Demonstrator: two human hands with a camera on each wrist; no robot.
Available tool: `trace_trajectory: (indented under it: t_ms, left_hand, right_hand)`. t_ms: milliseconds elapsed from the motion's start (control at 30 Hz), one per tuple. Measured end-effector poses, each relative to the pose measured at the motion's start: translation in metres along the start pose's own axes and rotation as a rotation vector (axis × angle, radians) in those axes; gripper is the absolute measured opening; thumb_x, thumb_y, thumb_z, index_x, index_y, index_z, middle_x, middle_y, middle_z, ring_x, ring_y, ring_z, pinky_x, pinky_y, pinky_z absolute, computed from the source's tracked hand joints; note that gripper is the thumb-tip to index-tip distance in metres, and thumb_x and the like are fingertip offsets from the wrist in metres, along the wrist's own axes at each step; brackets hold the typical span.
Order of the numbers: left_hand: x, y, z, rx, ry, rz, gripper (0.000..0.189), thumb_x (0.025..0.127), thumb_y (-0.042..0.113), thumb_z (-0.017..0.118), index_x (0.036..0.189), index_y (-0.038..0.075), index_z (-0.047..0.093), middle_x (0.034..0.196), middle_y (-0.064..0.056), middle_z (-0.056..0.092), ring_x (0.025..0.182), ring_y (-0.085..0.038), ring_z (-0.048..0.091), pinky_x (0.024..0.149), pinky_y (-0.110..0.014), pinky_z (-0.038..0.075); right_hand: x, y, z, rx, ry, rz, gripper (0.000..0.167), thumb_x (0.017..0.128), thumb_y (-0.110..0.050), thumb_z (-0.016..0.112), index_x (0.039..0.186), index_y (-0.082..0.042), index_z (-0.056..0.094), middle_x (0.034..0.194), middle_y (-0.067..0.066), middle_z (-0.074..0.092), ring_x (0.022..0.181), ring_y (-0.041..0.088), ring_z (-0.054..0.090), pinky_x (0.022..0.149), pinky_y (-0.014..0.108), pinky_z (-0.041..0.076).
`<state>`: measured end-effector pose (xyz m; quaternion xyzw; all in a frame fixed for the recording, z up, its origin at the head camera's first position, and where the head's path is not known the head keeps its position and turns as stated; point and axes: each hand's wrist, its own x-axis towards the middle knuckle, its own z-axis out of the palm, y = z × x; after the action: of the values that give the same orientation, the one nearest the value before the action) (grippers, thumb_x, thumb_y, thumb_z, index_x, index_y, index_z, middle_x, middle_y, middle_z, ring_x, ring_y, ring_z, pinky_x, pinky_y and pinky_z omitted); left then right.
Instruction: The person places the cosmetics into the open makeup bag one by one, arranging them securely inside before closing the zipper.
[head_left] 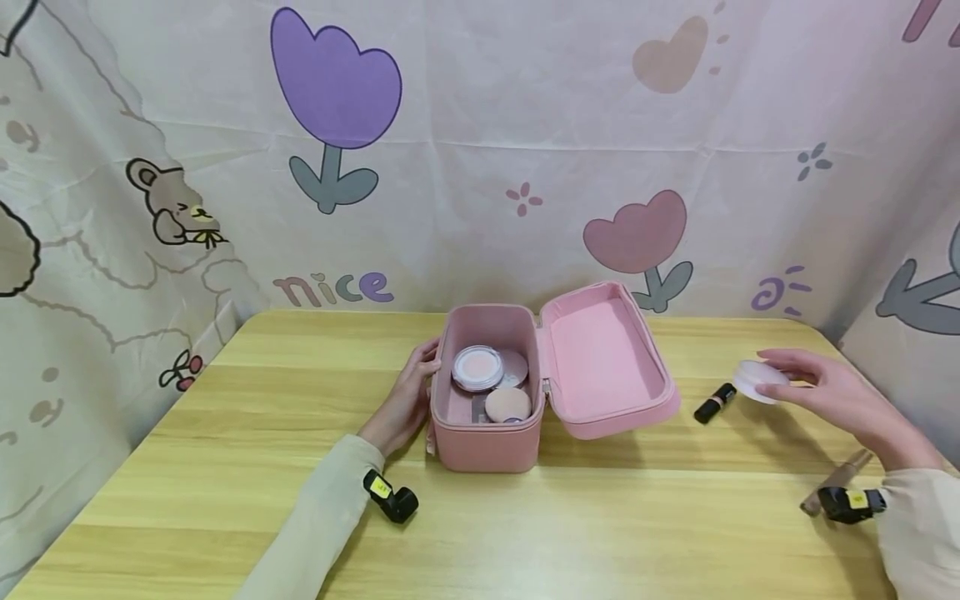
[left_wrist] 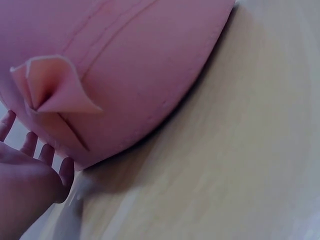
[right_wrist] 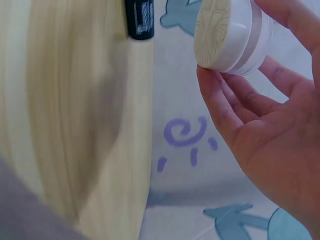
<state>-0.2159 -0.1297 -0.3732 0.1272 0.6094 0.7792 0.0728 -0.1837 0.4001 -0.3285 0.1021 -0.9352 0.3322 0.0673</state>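
Observation:
A pink makeup case (head_left: 487,450) stands with its lid (head_left: 603,354) swung out to the right. Inside lie round compacts (head_left: 478,367) and a beige round puff (head_left: 508,405). My left hand (head_left: 405,400) rests against the case's left side, its fingertips touching the wall near a folded pink tab (left_wrist: 57,87). Off to the right, my right hand (head_left: 817,387) pinches a white loose powder jar (right_wrist: 227,37) between thumb and fingers, above the table. The jar is tilted, and its patterned round face shows in the right wrist view.
A black lipstick tube (head_left: 715,403) lies on the wooden table (head_left: 315,358) between the lid and my right hand. A slim brownish tube (head_left: 836,482) lies partly under my right wrist. A printed cloth (head_left: 480,167) hangs behind the table.

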Motion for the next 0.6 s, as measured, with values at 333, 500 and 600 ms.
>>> trace_trajectory:
  t_ms: [333, 500, 600]
  left_hand:
    - [-0.001, 0.0, 0.0, 0.008, 0.01, 0.006, 0.062, 0.093, 0.023, 0.044, 0.15, 0.007, 0.022, 0.151, -0.013, 0.02, 0.137, -0.028, 0.021, 0.113, -0.044, 0.016]
    - [0.0, 0.0, 0.002, -0.003, 0.013, 0.009, 0.062, 0.092, 0.023, 0.043, 0.149, 0.007, 0.022, 0.151, -0.014, 0.02, 0.136, -0.03, 0.022, 0.112, -0.045, 0.018]
    - [-0.001, -0.001, 0.002, -0.008, 0.016, 0.008, 0.063, 0.092, 0.023, 0.043, 0.149, 0.007, 0.022, 0.151, -0.015, 0.02, 0.136, -0.031, 0.023, 0.112, -0.045, 0.019]
  right_hand:
    - [0.004, -0.033, 0.002, 0.022, 0.0, -0.082, 0.048, 0.087, -0.014, 0.072, 0.129, 0.001, 0.055, 0.103, -0.023, 0.056, 0.088, -0.006, 0.057, 0.069, 0.012, 0.045]
    - [0.005, -0.047, 0.003, 0.126, 0.004, -0.168, 0.044, 0.085, -0.003, 0.07, 0.125, -0.017, 0.058, 0.109, -0.024, 0.056, 0.09, -0.005, 0.059, 0.071, 0.012, 0.047]
    - [0.007, -0.056, 0.005, 0.157, -0.001, -0.19, 0.045, 0.085, -0.001, 0.07, 0.126, -0.017, 0.059, 0.114, -0.022, 0.057, 0.094, -0.004, 0.06, 0.073, 0.012, 0.048]
